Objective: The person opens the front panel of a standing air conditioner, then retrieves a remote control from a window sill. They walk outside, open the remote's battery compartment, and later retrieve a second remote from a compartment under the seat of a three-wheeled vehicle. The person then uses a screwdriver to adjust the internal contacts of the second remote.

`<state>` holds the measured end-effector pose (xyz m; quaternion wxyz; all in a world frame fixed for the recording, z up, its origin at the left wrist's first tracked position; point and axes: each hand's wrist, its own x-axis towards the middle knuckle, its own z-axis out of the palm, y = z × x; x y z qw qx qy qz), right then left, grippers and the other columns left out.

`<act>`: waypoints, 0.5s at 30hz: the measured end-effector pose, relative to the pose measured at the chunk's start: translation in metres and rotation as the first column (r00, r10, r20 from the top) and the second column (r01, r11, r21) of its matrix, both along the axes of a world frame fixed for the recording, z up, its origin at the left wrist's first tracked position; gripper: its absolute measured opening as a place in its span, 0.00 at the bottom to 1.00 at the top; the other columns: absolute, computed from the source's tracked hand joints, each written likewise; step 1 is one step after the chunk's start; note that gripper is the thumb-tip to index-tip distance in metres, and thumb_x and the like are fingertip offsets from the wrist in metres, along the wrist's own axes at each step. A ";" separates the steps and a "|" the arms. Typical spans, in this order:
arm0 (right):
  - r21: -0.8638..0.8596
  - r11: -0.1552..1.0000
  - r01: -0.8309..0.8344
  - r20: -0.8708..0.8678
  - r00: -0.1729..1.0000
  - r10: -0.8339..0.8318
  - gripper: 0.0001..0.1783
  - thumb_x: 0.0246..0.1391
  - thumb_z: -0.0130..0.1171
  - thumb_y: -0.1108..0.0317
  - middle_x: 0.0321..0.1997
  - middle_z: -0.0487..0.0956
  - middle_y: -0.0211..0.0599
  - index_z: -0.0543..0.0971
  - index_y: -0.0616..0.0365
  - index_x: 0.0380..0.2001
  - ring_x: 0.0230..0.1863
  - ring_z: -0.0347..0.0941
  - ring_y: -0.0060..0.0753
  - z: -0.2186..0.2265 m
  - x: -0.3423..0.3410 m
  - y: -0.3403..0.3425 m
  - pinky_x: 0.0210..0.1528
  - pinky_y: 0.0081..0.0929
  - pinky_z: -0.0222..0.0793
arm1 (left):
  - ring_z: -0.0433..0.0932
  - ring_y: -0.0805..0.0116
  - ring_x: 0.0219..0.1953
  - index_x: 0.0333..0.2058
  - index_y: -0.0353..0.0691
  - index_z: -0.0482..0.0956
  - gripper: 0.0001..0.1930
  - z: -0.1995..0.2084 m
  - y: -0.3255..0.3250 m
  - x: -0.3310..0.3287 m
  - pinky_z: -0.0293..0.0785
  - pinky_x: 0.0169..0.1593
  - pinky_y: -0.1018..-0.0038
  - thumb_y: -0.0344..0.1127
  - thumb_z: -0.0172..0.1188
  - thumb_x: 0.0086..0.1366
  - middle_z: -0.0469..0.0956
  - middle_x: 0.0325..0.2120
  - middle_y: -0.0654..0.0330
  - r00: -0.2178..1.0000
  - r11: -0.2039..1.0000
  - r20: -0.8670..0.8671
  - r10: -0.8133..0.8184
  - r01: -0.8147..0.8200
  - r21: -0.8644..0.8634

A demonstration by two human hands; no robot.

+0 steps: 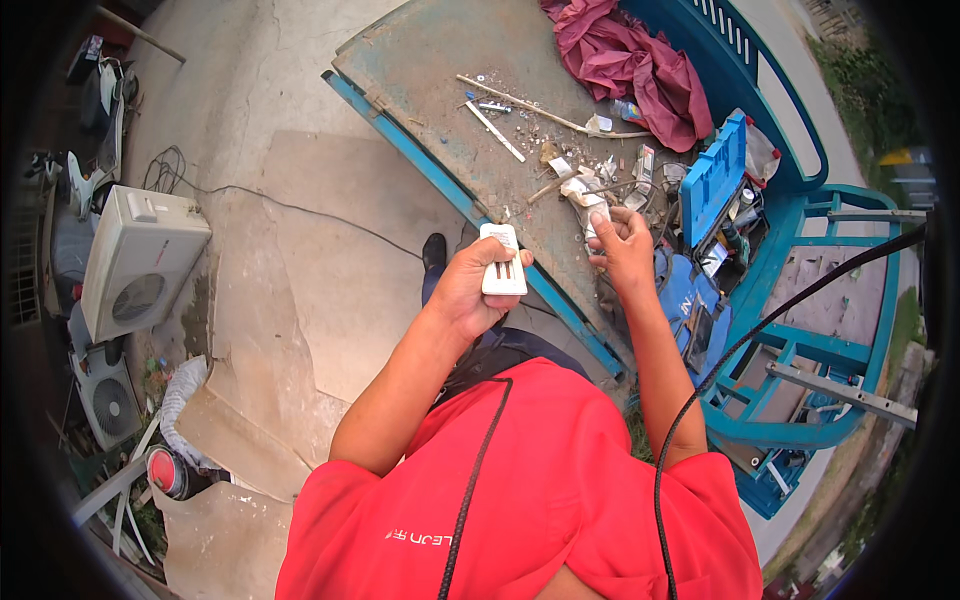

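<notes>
My left hand [470,290] holds a white remote control [503,261] with its battery bay facing up, thumb on its side. My right hand [625,250] is closed on a small white piece [597,221], which looks like the remote's cover, just to the right of the remote. Both hands hover over the near edge of a worn blue-green flatbed [440,90]. Small parts, screws and scraps of paper [580,185] lie on the bed just beyond my right hand.
An open blue tool case [715,180] with tools sits right of my hands. A dark red cloth [640,65] lies at the back. Outdoor air-conditioner units [140,260] stand on the concrete at left. A black cable [760,330] crosses at right.
</notes>
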<state>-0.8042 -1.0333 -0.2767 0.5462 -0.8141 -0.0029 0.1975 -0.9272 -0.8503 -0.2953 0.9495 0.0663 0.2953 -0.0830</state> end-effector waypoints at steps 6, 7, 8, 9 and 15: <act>0.159 0.977 -0.145 0.179 0.977 0.116 0.12 0.61 0.67 0.73 0.29 0.76 0.26 0.75 0.62 0.44 0.28 0.73 0.15 0.009 -0.057 0.021 0.30 0.18 0.72 | 0.70 0.68 0.29 0.46 0.38 0.68 0.13 -0.002 0.004 0.000 0.69 0.26 0.76 0.35 0.55 0.66 0.75 0.36 0.54 0.954 0.974 0.221 0.200 -0.169 -0.153; 0.112 0.968 -0.227 0.194 0.960 0.202 0.12 0.59 0.68 0.74 0.28 0.76 0.26 0.75 0.62 0.42 0.27 0.72 0.15 0.009 -0.063 0.023 0.29 0.19 0.71 | 0.70 0.67 0.31 0.48 0.37 0.69 0.14 -0.002 0.004 0.000 0.70 0.30 0.74 0.37 0.55 0.67 0.75 0.36 0.55 0.932 0.961 0.258 0.256 -0.216 -0.173; 0.098 0.961 -0.258 0.276 0.935 0.222 0.12 0.57 0.69 0.74 0.27 0.76 0.28 0.76 0.62 0.40 0.26 0.72 0.16 0.009 -0.068 0.026 0.28 0.20 0.71 | 0.70 0.66 0.32 0.50 0.36 0.69 0.16 -0.002 0.005 0.001 0.71 0.34 0.72 0.38 0.54 0.67 0.75 0.36 0.55 0.916 0.952 0.279 0.288 -0.243 -0.186; 0.011 0.951 -0.310 0.246 0.922 0.298 0.13 0.55 0.71 0.75 0.26 0.76 0.29 0.76 0.62 0.39 0.24 0.72 0.16 0.009 -0.073 0.029 0.27 0.20 0.70 | 0.70 0.64 0.34 0.52 0.35 0.70 0.18 -0.003 0.006 0.001 0.72 0.38 0.70 0.39 0.54 0.67 0.74 0.36 0.56 0.908 0.954 0.315 0.276 -0.220 -0.201; -0.101 0.942 -0.319 0.507 0.799 0.324 0.09 0.57 0.70 0.75 0.31 0.79 0.33 0.82 0.65 0.39 0.28 0.76 0.23 0.010 -0.085 0.041 0.30 0.23 0.73 | 0.77 0.55 0.46 0.63 0.33 0.67 0.28 -0.004 0.008 0.005 0.66 0.69 0.55 0.39 0.54 0.67 0.76 0.35 0.56 0.862 0.947 0.395 0.318 -0.269 -0.175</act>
